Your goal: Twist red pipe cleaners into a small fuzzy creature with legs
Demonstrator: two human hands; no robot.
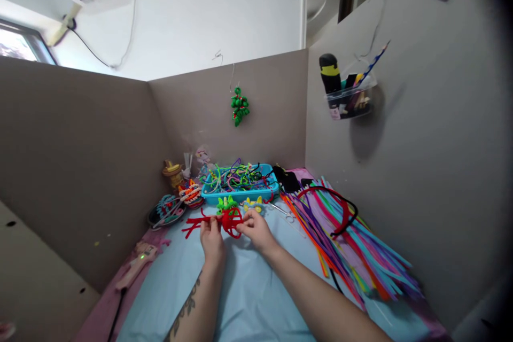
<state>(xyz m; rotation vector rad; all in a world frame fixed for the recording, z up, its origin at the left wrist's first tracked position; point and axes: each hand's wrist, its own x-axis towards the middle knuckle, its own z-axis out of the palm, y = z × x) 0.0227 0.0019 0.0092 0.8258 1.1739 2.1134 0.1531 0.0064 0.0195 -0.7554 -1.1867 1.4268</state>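
Observation:
Between my two hands is a red pipe cleaner figure (231,220), held above the light blue cloth. Its loose stems spread out to the left, and open loops show on its right side. My left hand (212,235) pinches it where the stems meet the rounded middle. With thumb and forefinger closed, my right hand (256,228) grips the loops at the right. Just behind it sit a green pipe cleaner piece (226,204) and a yellow one (253,204).
A blue tray (240,195) of pipe cleaner scraps stands behind. Scissors (284,211) and bundles of long coloured pipe cleaners (360,256) lie at right. At left are a dark bowl (154,218) and a corded pink glue gun (136,267). Grey panels (224,139) enclose the table.

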